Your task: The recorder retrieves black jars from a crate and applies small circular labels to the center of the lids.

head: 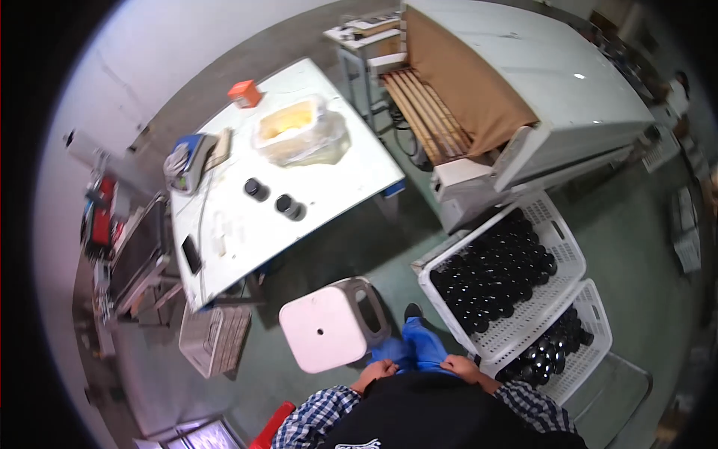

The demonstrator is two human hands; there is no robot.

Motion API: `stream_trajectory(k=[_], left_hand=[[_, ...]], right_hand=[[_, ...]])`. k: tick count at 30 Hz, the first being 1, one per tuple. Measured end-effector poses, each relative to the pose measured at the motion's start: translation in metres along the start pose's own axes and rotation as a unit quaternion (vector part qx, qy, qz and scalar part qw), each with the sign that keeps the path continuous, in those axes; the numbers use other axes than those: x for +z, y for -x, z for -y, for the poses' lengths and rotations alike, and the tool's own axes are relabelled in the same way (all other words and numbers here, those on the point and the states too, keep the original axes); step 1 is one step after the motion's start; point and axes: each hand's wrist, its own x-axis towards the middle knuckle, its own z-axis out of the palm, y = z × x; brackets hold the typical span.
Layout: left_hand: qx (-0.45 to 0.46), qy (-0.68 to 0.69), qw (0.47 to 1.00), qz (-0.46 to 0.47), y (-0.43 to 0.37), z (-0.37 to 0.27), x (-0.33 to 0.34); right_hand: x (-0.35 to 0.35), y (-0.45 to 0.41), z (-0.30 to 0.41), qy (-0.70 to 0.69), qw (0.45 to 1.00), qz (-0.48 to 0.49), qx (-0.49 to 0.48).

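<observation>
My left hand (pixel 380 371) rests low in front of me, at the left edge of a black apron (pixel 426 409) and over my blue trousers (pixel 429 342). My right hand (pixel 463 368) is on the other side of the apron. The fingers of both hands look curled, and whether they pinch any cloth cannot be made out. Ahead and to the left of my legs stands a plastic stool (pixel 322 328) with a pale pink seat. To my right, a white plastic crate (pixel 569 247) holds many glossy black round pieces. A second white crate (pixel 603 337) beside it holds similar ones.
The white table (pixel 336 196) bears two dark-lidded jars (pixel 256 189), a bag-lined tub (pixel 286 132), an orange box (pixel 245 94), a tabletop scale (pixel 190 160) and a phone (pixel 191 254). A roller-conveyor machine (pixel 432 120) with a brown curtain stands beyond. Stacked crates (pixel 216 339) sit left; a person (pixel 677 101) is far right.
</observation>
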Motion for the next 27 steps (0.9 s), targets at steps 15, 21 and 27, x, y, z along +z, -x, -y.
stream_trajectory(k=[15, 21, 27], left_hand=[[0.181, 0.079, 0.945, 0.26, -0.173, -0.065, -0.178], [0.079, -0.204, 0.922, 0.319, -0.238, -0.077, -0.247], [0.163, -0.297, 0.871, 0.357, -0.284, -0.122, -0.246]], right_hand=[[-0.054, -0.096, 0.051, -0.153, 0.969, -0.161, 0.108], [-0.022, -0.139, 0.103, -0.194, 0.937, -0.198, 0.212], [-0.032, -0.149, 0.138, -0.311, 0.867, -0.322, 0.219]])
